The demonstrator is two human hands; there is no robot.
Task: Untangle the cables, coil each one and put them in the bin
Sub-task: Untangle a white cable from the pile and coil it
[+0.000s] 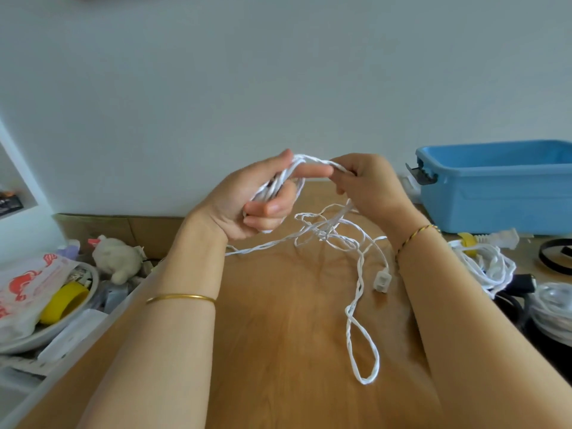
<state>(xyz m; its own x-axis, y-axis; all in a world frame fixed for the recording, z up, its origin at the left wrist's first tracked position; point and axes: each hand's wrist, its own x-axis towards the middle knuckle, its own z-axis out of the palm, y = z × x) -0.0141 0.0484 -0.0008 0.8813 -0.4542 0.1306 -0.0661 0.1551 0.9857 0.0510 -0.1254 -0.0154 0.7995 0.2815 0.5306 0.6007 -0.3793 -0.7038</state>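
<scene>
Winding the thin white twisted cable round my left hand, whose fingers curl about the loops, I pinch the next stretch in my right hand. I judge it best to feed evenly and first loosen the tangle lying on the wooden table. I count one cable in hand, one other white cable bundle at the right, and one blue plastic bin far right.

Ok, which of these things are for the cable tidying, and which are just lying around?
For the job:
- the white cable, held in the left hand and the right hand
- the cable pile on the right
- the blue bin

Just lying about:
- the soft toy
- the yellow tape roll
- the plastic bag
</scene>
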